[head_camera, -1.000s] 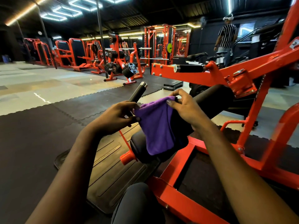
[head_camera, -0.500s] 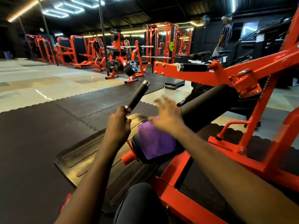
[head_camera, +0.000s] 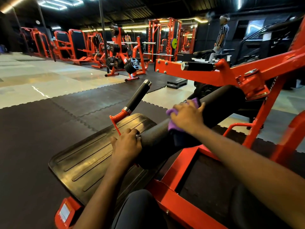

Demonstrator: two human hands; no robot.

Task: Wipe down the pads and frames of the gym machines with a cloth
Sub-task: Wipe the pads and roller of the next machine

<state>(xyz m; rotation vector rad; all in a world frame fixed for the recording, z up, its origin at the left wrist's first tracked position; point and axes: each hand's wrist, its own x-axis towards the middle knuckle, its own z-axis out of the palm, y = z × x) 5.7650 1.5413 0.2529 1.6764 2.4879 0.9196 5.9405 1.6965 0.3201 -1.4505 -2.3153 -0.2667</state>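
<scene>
The right hand (head_camera: 186,119) has slid up the roller pad (head_camera: 221,101), pressing the cloth (head_camera: 172,127) with flat fingers; the pad runs on toward upper right. The left hand (head_camera: 127,145) rests loosely on its lower end.

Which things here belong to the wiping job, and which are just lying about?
Job: purple cloth, black roller pad, red frame, right hand, left hand.
Lying about: foot plate, black handle, weight plates, person in striped shirt.
</scene>
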